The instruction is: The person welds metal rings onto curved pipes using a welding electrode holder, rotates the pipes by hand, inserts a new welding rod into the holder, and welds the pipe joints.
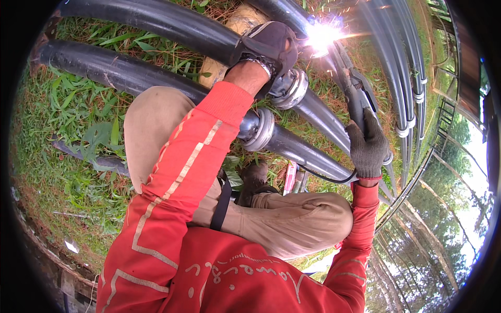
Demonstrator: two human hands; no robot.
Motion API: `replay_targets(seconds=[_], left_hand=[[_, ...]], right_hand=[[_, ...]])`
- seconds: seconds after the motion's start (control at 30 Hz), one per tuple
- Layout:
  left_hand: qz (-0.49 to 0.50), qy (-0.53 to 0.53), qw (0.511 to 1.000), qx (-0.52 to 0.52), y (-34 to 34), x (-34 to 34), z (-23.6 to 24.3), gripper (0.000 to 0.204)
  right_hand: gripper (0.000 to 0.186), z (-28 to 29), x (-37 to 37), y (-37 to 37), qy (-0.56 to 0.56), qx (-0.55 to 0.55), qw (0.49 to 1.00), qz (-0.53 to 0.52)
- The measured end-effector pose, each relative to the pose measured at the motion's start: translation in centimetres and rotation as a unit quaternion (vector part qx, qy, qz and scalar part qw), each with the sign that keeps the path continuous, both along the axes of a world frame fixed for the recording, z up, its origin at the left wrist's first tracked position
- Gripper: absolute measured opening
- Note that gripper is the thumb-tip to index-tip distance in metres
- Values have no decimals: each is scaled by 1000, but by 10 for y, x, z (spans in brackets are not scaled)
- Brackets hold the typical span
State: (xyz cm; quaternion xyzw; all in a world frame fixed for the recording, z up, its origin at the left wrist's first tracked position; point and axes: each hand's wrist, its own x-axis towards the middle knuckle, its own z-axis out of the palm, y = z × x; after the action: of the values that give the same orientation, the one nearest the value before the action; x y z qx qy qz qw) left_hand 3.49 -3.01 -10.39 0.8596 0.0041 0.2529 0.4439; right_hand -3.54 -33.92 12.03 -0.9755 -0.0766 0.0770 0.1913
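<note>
My right hand (368, 143), in a grey knit glove, is closed around the handle of a welding electrode holder (356, 99). At the holder's far end a bright welding arc (323, 39) throws sparks beside the end of a black pipe (282, 13); the glare hides the joint and the rod. My left hand (269, 49), in a dark worn glove, lies over a long black pipe (172, 23) just beyond its silvery ring collar (291, 89). Its fingers are turned under and hidden, so their grip does not show. A black cable (329, 178) curves toward my right wrist.
Another black pipe (120, 68) with a ring collar (259, 129) runs beside my knee. A wooden log (211, 70) lies beneath the pipes. More black pipes (399, 68) stretch along the right. A red-and-white packet (290, 177) lies near my boot (254, 180) on the grass.
</note>
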Motion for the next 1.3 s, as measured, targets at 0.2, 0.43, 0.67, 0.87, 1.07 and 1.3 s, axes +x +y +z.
replay_targets(seconds=[0.2,0.43,0.67,0.87,1.07,1.3], left_hand=[[-43,85,994,-61,-3,8,67,33],[-44,95,994,-25,9,8,69,32],[-74,161,971,-160,18,-6,120,28],[-73,170,968,-170,18,-5,118,24],[-63,168,969,-170,11,-6,125,25],[-63,141,976,-156,8,-6,123,32]], right_hand=[[51,3,-6,-8,-43,90,994,-44],[50,8,0,-5,-41,53,998,-10],[50,7,-5,-13,-39,94,993,-54],[51,11,-6,-12,-24,85,994,-57],[49,16,-9,-16,-27,81,995,-58],[44,26,-16,-8,-11,110,989,-98]])
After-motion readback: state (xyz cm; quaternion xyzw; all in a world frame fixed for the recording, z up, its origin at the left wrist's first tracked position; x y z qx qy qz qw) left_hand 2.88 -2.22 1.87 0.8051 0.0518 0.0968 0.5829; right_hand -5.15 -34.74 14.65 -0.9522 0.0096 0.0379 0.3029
